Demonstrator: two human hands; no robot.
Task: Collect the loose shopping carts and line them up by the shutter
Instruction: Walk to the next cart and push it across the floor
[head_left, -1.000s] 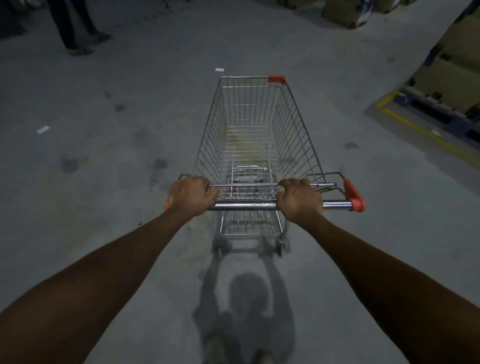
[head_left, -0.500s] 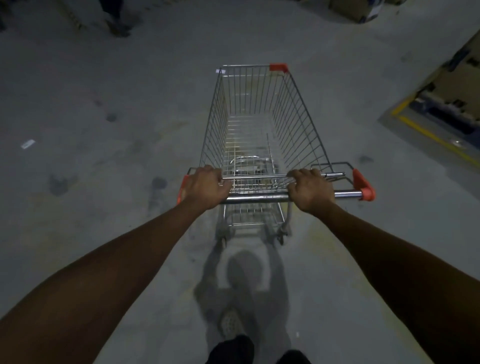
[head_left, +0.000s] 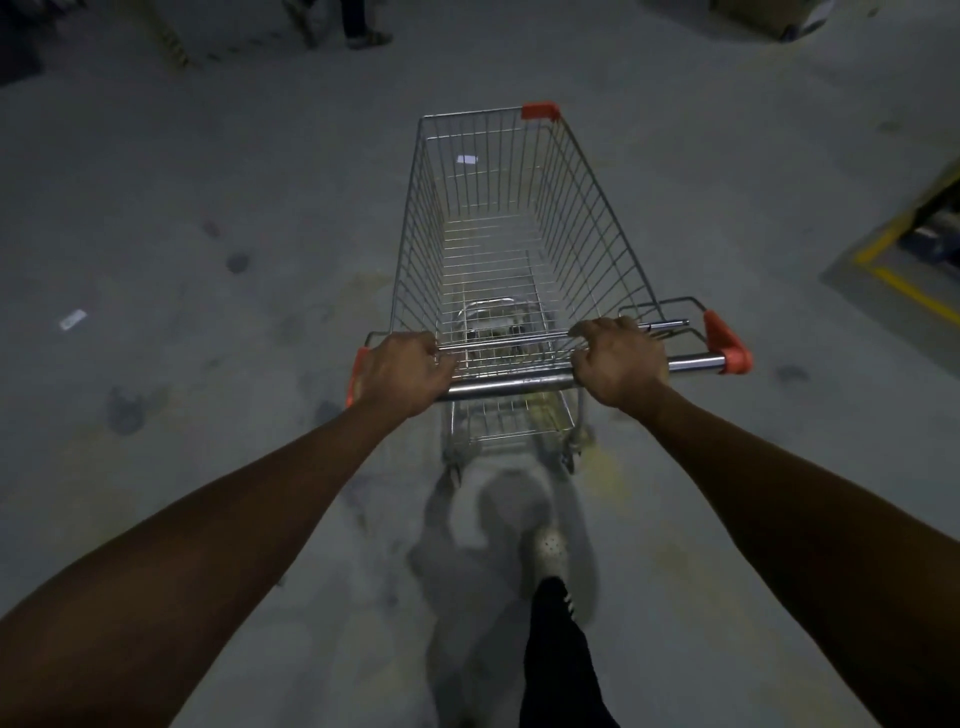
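An empty wire shopping cart (head_left: 498, 218) with orange corner caps stands right in front of me on the grey concrete floor, its basket pointing away. My left hand (head_left: 402, 371) grips the left end of the chrome handle bar (head_left: 511, 384). My right hand (head_left: 618, 364) grips the bar right of centre, leaving the orange right end cap (head_left: 727, 343) free. My arms are stretched out. My own foot in a pale shoe (head_left: 548, 545) shows below the cart.
Yellow floor lines (head_left: 898, 270) border a pallet area at the right edge. A person's feet (head_left: 363, 34) and wooden legs stand at the far top left. A box (head_left: 769, 15) sits top right. Paper scraps (head_left: 72, 318) lie on the floor to the left.
The cart and I have rolled forward across the floor; the white scrap ahead now shows through the basket, and my right foot has stepped forward. Both hands keep their grip.
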